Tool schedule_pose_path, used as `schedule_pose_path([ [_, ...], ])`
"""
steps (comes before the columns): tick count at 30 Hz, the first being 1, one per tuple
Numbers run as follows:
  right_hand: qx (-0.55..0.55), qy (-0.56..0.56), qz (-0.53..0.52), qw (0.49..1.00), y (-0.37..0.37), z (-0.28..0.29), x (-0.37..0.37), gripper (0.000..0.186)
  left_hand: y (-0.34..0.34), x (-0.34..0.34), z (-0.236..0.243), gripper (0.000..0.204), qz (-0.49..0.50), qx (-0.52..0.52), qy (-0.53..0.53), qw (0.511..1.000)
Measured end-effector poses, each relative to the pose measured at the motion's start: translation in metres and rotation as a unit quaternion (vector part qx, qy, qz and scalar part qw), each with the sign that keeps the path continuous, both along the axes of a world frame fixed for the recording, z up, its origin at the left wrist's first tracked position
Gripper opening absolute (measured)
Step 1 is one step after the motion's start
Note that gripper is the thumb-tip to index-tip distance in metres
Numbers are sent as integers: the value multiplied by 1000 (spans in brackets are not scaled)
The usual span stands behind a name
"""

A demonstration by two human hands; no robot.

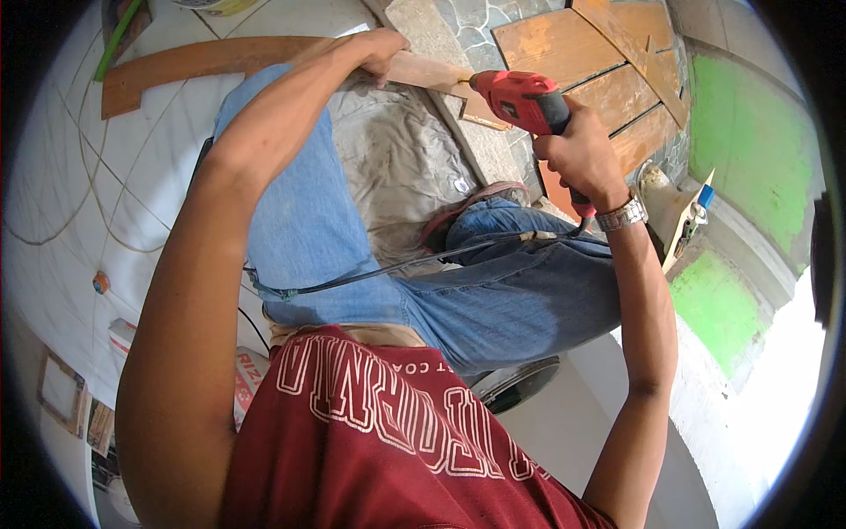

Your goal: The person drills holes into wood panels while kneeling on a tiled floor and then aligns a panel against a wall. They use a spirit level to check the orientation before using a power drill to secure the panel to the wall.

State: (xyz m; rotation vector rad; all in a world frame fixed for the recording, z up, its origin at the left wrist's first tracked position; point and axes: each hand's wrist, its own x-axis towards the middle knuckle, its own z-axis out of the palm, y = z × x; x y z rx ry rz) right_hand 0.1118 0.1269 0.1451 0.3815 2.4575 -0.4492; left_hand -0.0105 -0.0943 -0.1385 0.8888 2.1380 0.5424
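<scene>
My right hand [582, 152] is wrapped round the handle of a red and black power drill [522, 99], its nose pointing left. The drill's front end meets the right end of a long wooden board [220, 60], which has notched ends and lies across my raised leg. Farther left along that board, my left hand [381, 53] is closed over it and grips it. A dark power cord [388, 271] runs from the base of the drill's handle across my jeans to the left.
Brown wooden panels [617, 88] lie on the stone-patterned ground at the far right. A crumpled grey cloth [388, 159] is spread between my legs. Thin cables cross the white tiled floor [53, 176] on the left. A green-painted wall [749, 132] stands at right.
</scene>
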Motion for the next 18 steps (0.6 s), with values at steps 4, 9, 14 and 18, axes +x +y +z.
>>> schedule_pose_path([
  [4, 3, 2, -7, 1000, 3, 1, -2, 41, 3, 0, 7, 83, -18, -4, 6, 1000],
  [9, 0, 6, 7, 1000, 1, 0, -2, 42, -3, 6, 1, 75, -5, -14, 27, 1000],
  [14, -4, 13, 10, 1000, 4, 0, -2, 39, 3, 8, 21, 67, 1, -46, 3, 999],
  [18, -20, -49, -80, 995, 11, 1, -8, 32, 5, 10, 39, 67, 8, -2, 82, 997],
])
